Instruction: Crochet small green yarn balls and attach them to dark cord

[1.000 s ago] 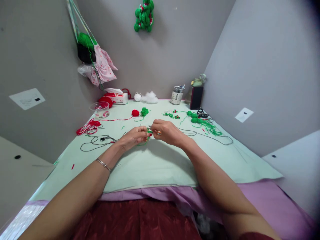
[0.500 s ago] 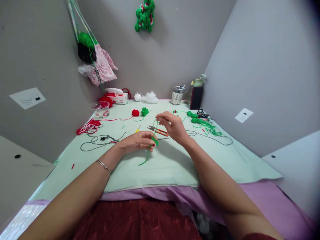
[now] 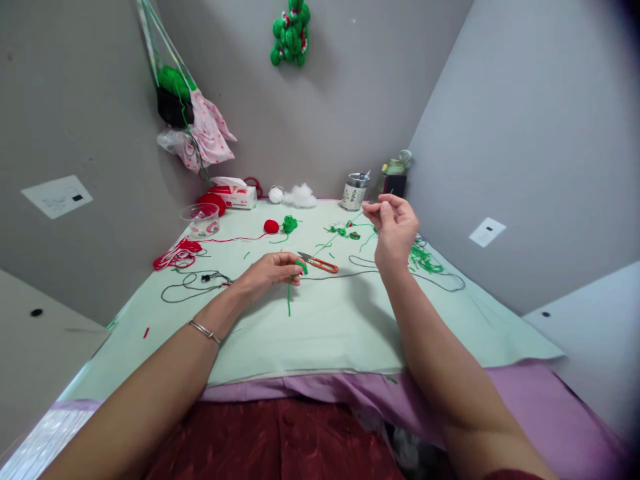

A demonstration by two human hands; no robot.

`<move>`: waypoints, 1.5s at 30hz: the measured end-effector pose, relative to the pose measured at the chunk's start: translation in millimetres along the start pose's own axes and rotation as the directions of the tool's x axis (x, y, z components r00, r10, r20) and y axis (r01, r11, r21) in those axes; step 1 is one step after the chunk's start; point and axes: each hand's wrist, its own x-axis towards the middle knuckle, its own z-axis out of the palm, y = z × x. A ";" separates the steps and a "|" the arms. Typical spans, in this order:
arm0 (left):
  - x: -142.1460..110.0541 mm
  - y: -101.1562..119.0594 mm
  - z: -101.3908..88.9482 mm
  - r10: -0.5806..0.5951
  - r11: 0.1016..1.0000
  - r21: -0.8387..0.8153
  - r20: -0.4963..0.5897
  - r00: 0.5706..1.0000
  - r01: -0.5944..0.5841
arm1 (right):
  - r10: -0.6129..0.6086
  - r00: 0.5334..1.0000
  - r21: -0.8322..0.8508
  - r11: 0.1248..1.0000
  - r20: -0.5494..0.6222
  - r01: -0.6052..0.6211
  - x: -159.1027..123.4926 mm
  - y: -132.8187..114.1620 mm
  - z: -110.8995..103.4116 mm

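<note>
Between the thumb and fingers of my left hand (image 3: 267, 275) is a small green crochet piece (image 3: 302, 267) with a touch of red and white. A loose green yarn tail (image 3: 289, 300) dangles beneath it. My right hand (image 3: 397, 230) is raised to the right, its fingertips pinched on a strand of green yarn (image 3: 325, 245) that stretches up from the piece. Whether a needle is also in that pinch, I cannot make out. Orange-handled thread snips (image 3: 323, 265) lie on the pale green cloth just beyond the left fingertips.
Behind are a red yarn ball (image 3: 271, 227), a green yarn bundle (image 3: 290, 225), white stuffing (image 3: 300, 195), a tissue box (image 3: 237, 195), a clear tub (image 3: 203, 220) and a pen tin (image 3: 355, 192). Dark cord (image 3: 180, 298) loops across the cloth. Green yarn scraps (image 3: 425, 259) lie right.
My right hand has moved up and to the right, drawing the green yarn out longer. My left hand, with the crochet piece, has shifted slightly left and away from me.
</note>
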 end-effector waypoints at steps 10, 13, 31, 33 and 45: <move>3.1 -0.9 -1.8 0.079 0.995 -0.051 -0.097 0.992 -0.084 | 0.138 0.798 -0.303 0.951 0.586 0.059 -23.4 -13.6 13.4; 2.1 0.7 -1.1 0.077 0.996 -0.038 -0.086 0.993 -0.080 | 0.121 0.696 -0.351 0.915 0.708 0.199 -31.9 -12.7 16.6; 2.3 -0.5 -2.2 0.082 0.996 -0.040 0.003 0.997 -0.082 | 0.062 0.545 -0.400 0.748 0.836 0.529 -40.0 -6.3 19.3; 2.3 -0.5 -2.3 0.080 0.996 -0.034 0.012 0.997 -0.080 | 0.056 0.536 -0.389 0.753 0.842 0.532 -40.6 -5.7 19.2; -2.1 5.8 -2.2 0.060 0.998 -0.040 0.112 0.992 -0.056 | 0.140 0.541 -0.351 0.884 0.829 0.309 -47.3 -9.3 22.7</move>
